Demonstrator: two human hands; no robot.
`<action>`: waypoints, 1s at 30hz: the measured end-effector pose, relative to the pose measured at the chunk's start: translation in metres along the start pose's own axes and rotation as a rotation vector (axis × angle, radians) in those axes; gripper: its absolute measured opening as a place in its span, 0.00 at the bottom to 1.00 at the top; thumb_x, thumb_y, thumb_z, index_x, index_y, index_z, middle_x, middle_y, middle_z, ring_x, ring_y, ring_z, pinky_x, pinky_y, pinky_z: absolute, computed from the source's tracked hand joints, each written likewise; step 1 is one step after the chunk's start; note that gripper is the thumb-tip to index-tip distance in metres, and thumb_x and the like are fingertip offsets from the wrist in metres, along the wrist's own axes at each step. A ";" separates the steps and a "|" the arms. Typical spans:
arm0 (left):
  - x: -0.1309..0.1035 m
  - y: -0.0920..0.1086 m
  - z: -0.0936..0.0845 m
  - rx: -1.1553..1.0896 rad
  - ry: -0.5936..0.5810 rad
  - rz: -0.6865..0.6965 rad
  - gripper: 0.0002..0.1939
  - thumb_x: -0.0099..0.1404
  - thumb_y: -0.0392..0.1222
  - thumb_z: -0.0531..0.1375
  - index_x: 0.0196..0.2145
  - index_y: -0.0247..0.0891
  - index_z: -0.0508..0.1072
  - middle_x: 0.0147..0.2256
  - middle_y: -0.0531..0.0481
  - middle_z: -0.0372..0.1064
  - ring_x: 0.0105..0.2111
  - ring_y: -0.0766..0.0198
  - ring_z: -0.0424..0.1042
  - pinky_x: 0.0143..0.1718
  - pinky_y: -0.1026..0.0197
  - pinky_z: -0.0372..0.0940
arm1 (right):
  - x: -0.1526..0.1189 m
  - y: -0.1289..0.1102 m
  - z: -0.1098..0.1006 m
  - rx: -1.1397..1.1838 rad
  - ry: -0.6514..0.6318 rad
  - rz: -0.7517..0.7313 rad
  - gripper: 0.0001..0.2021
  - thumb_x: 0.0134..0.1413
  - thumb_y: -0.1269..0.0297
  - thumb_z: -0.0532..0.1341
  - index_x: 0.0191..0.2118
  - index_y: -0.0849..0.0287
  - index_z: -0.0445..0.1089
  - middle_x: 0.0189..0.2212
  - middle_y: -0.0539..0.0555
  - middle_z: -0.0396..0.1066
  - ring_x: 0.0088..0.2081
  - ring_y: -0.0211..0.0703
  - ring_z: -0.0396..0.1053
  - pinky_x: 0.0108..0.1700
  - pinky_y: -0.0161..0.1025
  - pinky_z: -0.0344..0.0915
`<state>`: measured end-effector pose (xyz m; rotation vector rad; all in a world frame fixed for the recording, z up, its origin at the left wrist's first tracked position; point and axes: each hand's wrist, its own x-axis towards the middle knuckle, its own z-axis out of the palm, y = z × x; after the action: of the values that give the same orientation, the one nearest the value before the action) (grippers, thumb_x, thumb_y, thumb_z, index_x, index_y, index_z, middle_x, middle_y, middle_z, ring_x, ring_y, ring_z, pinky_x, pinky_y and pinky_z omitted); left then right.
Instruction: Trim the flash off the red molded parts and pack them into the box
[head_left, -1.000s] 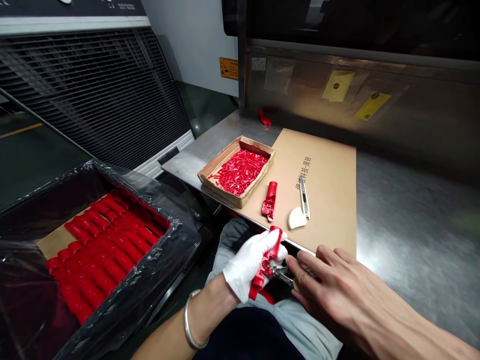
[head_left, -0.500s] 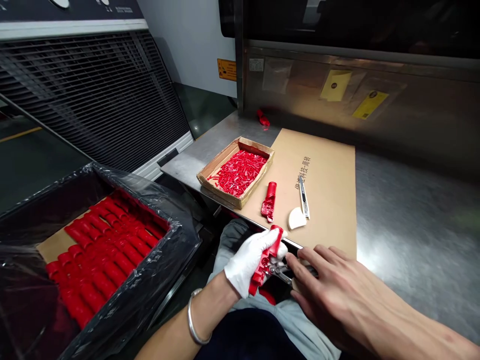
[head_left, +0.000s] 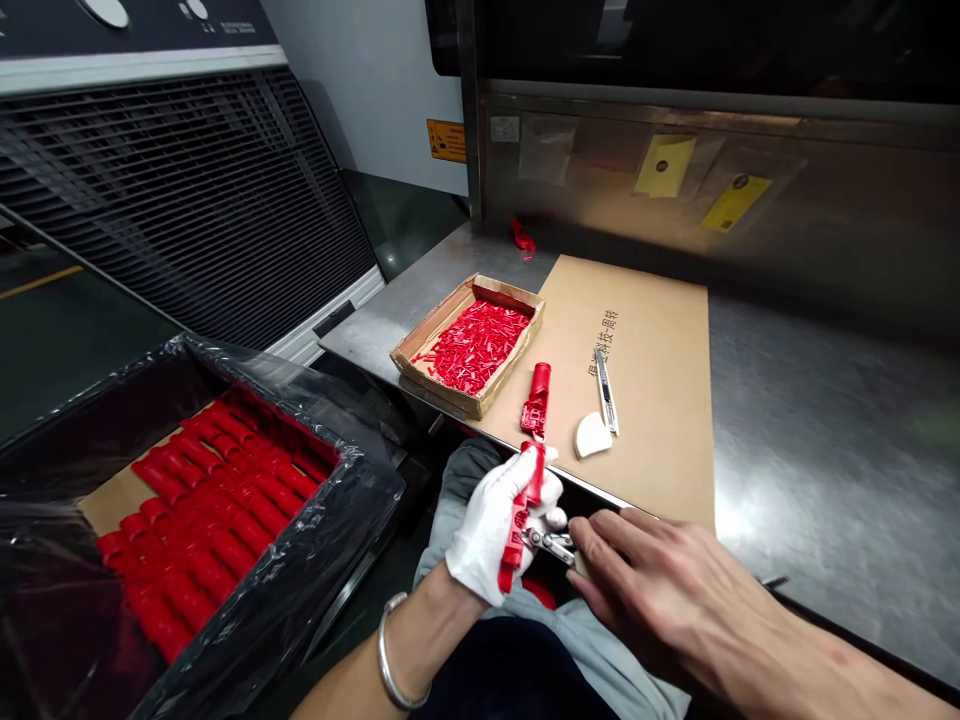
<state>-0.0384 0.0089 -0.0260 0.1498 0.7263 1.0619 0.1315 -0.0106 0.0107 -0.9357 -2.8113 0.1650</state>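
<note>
Over the lap, close by the near edge of the metal bench [head_left: 795, 440], the gloved left hand [head_left: 480, 530] has its fingers closed around a red part [head_left: 518, 522]. That grip leaves the part's detailed side turned toward the right hand, presumably so the tool can get at it. The bare right hand [head_left: 649, 565] is curled about the handles of some nippers [head_left: 551, 545], whose metal head meets the part; how hard it squeezes I can't tell, since the palm is hidden. (Only the left wears a full glove, perhaps because it does the holding.)

A second red part [head_left: 535, 400] lies on the cardboard sheet [head_left: 664, 390], likely there to spare it scratches. Beside it are a white piece [head_left: 592, 436] and a utility knife [head_left: 607, 395], within easy reach. A shallow cardboard tray [head_left: 450, 395] keeps small red bits [head_left: 480, 345] together, while finished-looking parts [head_left: 217, 520] sit in rows inside a plastic-lined box [head_left: 367, 480] at the left.
</note>
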 end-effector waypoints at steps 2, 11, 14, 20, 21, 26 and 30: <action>-0.001 0.001 -0.001 0.011 -0.022 -0.014 0.08 0.67 0.44 0.59 0.36 0.36 0.72 0.21 0.56 0.53 0.21 0.70 0.51 0.26 0.66 0.57 | 0.001 -0.001 -0.003 -0.044 0.011 0.002 0.08 0.69 0.64 0.52 0.40 0.60 0.65 0.30 0.50 0.62 0.27 0.43 0.61 0.26 0.42 0.54; 0.000 0.006 0.003 0.049 -0.024 -0.087 0.11 0.66 0.45 0.60 0.38 0.32 0.73 0.21 0.55 0.55 0.18 0.73 0.53 0.18 0.72 0.50 | 0.010 -0.009 -0.022 -0.215 -0.074 0.064 0.10 0.61 0.60 0.57 0.43 0.61 0.67 0.33 0.55 0.63 0.31 0.48 0.61 0.32 0.45 0.56; -0.003 0.006 0.010 0.021 0.032 -0.068 0.12 0.66 0.45 0.59 0.38 0.30 0.73 0.20 0.56 0.55 0.17 0.74 0.53 0.16 0.73 0.49 | 0.010 -0.009 -0.020 -0.272 -0.064 0.044 0.10 0.59 0.62 0.58 0.43 0.62 0.68 0.33 0.56 0.63 0.32 0.48 0.59 0.33 0.46 0.54; -0.003 0.003 0.008 0.001 0.067 -0.053 0.10 0.65 0.42 0.61 0.35 0.31 0.74 0.21 0.55 0.57 0.19 0.73 0.55 0.20 0.72 0.55 | 0.009 -0.003 -0.012 -0.367 -0.097 -0.040 0.16 0.58 0.62 0.62 0.50 0.65 0.67 0.35 0.57 0.62 0.36 0.51 0.60 0.35 0.46 0.54; -0.002 0.002 0.005 -0.002 0.073 -0.069 0.09 0.65 0.42 0.61 0.35 0.31 0.74 0.21 0.55 0.58 0.19 0.73 0.57 0.21 0.72 0.57 | 0.008 -0.002 -0.011 -0.373 -0.103 -0.052 0.16 0.59 0.62 0.62 0.50 0.65 0.67 0.35 0.57 0.62 0.36 0.50 0.60 0.35 0.46 0.54; 0.001 0.002 -0.002 -0.022 0.022 -0.205 0.10 0.66 0.41 0.61 0.34 0.28 0.74 0.21 0.53 0.60 0.20 0.73 0.59 0.23 0.70 0.58 | 0.009 0.001 -0.013 -0.402 -0.112 -0.092 0.17 0.57 0.65 0.62 0.51 0.66 0.67 0.35 0.58 0.62 0.35 0.50 0.61 0.33 0.45 0.55; 0.001 0.004 -0.003 -0.056 -0.041 -0.281 0.11 0.66 0.41 0.61 0.29 0.28 0.73 0.19 0.55 0.58 0.19 0.74 0.57 0.22 0.70 0.56 | 0.007 -0.001 -0.016 -0.401 -0.127 -0.163 0.17 0.53 0.69 0.61 0.49 0.67 0.68 0.33 0.57 0.61 0.32 0.49 0.61 0.27 0.44 0.54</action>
<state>-0.0425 0.0113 -0.0271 0.0203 0.6579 0.8080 0.1282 -0.0061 0.0275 -0.7819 -3.0858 -0.3885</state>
